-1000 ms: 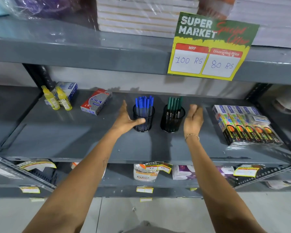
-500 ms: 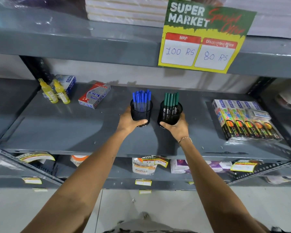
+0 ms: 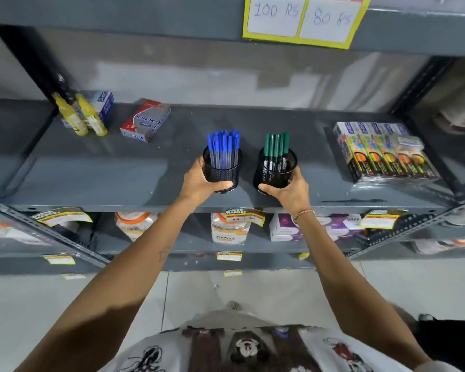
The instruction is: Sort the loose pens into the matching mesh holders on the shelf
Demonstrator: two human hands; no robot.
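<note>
Two black mesh holders stand side by side near the front of the grey shelf (image 3: 97, 178). The left mesh holder (image 3: 224, 173) is full of blue-capped pens (image 3: 223, 145). The right mesh holder (image 3: 273, 175) carries several green-capped pens (image 3: 276, 146). My left hand (image 3: 199, 182) wraps around the left holder from its left side, thumb across the front. My right hand (image 3: 290, 190) grips the right holder low on its front and right side. No loose pens lie on the shelf.
Two yellow bottles (image 3: 81, 116) and a blue box stand at the back left, with a red and grey box (image 3: 145, 120) beside them. A shrink-wrapped row of colourful boxes (image 3: 381, 151) lies at the right. A price sign (image 3: 304, 17) hangs from the shelf above. Lower shelves hold jars and boxes.
A second ago both hands were open beside the holders; they closed around them half a second ago and still grip them. The holders have come slightly toward the shelf's front edge.
</note>
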